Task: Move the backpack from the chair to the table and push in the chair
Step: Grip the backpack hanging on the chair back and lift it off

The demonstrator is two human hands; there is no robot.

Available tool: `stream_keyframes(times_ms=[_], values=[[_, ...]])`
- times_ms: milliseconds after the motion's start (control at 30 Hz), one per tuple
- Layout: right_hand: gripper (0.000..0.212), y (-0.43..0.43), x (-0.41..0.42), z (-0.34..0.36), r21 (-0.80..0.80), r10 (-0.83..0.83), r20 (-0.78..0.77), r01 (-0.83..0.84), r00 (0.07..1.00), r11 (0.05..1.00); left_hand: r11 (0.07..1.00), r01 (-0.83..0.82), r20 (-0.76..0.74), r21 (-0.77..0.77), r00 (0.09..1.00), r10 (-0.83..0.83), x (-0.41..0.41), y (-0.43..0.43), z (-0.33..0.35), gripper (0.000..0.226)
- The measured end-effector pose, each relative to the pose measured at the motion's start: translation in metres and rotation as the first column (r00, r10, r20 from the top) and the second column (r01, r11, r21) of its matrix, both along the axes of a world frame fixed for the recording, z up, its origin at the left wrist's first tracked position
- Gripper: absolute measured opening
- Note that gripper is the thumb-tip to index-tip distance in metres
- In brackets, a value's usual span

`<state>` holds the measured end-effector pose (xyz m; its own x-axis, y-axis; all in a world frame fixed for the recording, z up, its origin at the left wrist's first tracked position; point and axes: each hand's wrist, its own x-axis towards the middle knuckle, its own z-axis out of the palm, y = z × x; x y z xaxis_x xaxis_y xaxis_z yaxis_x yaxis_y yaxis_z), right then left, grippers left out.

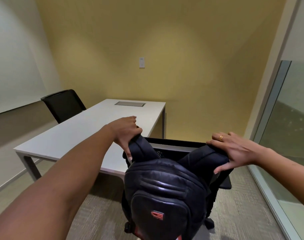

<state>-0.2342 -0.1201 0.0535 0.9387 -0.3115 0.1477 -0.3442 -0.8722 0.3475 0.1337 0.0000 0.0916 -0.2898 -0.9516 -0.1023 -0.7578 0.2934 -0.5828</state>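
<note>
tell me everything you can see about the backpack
The backpack is black, of padded, slightly shiny fabric, with a red logo patch on its front pocket and two thick padded shoulder straps. It hangs front side to the camera against the black mesh chair beside the white table. The left hand grips one strap, the right hand the other.

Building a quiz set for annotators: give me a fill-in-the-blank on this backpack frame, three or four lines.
1. The left hand and the right hand each grip a shoulder ____ of the backpack.
2. The backpack's logo is ____ in colour.
3. A ring sits on the ____ hand.
4. The second chair stands at the table's ____ side.

Missing words: strap; red; right; left
</note>
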Motion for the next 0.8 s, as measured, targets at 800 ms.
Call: stream_keyframes(times_ms=[800], values=[[0.088, -0.01, 0.016, -0.004, 0.033, 0.007, -0.043, -0.006, 0.999, 0.999, 0.976, -0.186, -0.222, 0.11, 0.953, 0.206, 0.023, 0.006, -0.021, 0.081]])
